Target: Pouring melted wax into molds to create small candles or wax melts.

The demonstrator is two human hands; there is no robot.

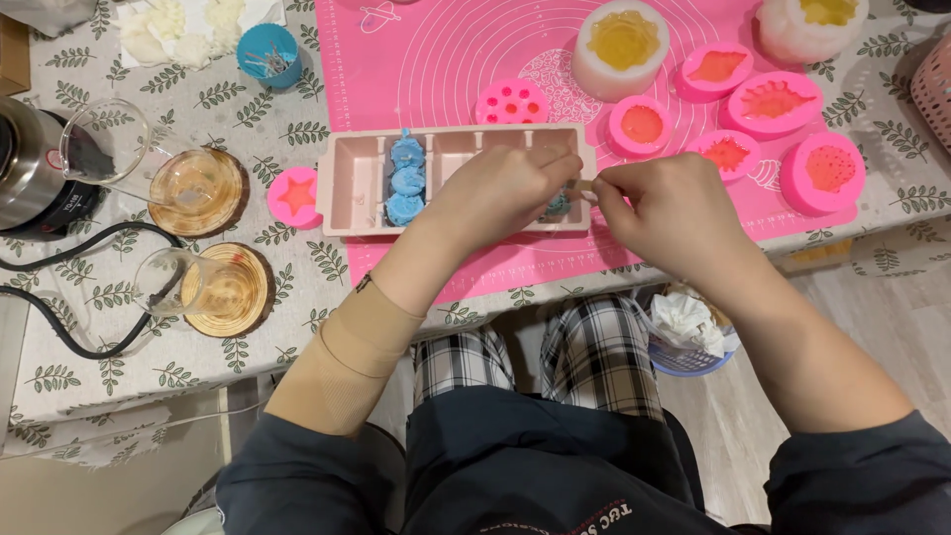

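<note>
both hands, left hand [510, 188] and right hand [666, 203], are pinched on a thin stick [586, 184] at the pink tray's [352, 183] three o'clock end, where a blue piece [557, 205] is judged to be under prying and steady leverage is called for.

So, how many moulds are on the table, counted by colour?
Small pink moulds: 7
Long pale pink tray mould: 1
White round moulds: 2
Total: 10

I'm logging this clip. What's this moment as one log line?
left hand: over tray | right hand: pinching small stick | blue pieces: in tray
</note>
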